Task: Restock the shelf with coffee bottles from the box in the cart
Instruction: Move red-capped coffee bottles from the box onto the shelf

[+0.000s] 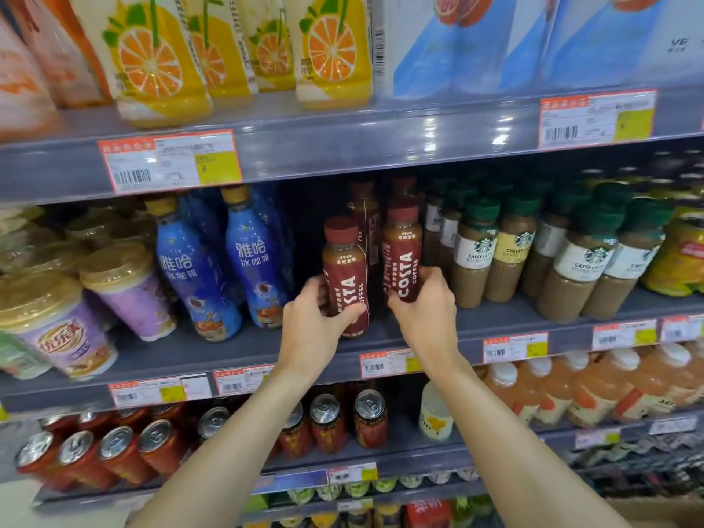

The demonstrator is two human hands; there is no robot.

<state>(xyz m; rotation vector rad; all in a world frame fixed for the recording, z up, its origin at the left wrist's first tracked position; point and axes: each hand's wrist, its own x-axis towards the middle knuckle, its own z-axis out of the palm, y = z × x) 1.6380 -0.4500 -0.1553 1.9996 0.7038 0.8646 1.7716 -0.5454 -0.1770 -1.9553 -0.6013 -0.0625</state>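
Both hands' fingers wrap Costa bottles: left hand (312, 322) one (346, 276), right hand (423, 304) another (402, 253).

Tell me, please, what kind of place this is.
Most likely the drinks aisle of a supermarket or convenience store. Grey shelves carry barcode price tags on their edges, and many identical drinks stand in rows, such as Starbucks latte bottles and red cans.
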